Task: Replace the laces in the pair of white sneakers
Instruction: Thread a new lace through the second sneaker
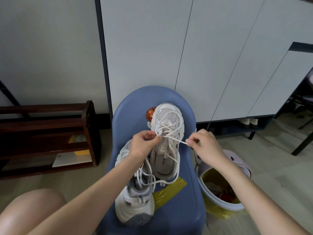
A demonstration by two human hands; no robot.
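Two white sneakers lie on a blue stool (135, 102). The far sneaker (167, 119) points away from me, partly laced with a white lace (171, 136). My left hand (144, 145) pinches the lace at the sneaker's left eyelets. My right hand (203, 146) pinches the lace's free end to the right of the shoe, and the lace runs taut between the two hands. The near sneaker (135, 204) lies under my left forearm, heel toward me, with loose lace loops (147, 177) draped over it.
A yellow plastic wrapper (169, 190) lies on the stool beside the near sneaker. A white bin (218, 202) with a yellow liner stands at the stool's right. A dark wooden rack (50, 136) is at the left. White cabinet doors (186, 56) rise behind. My bare knee (33, 212) is lower left.
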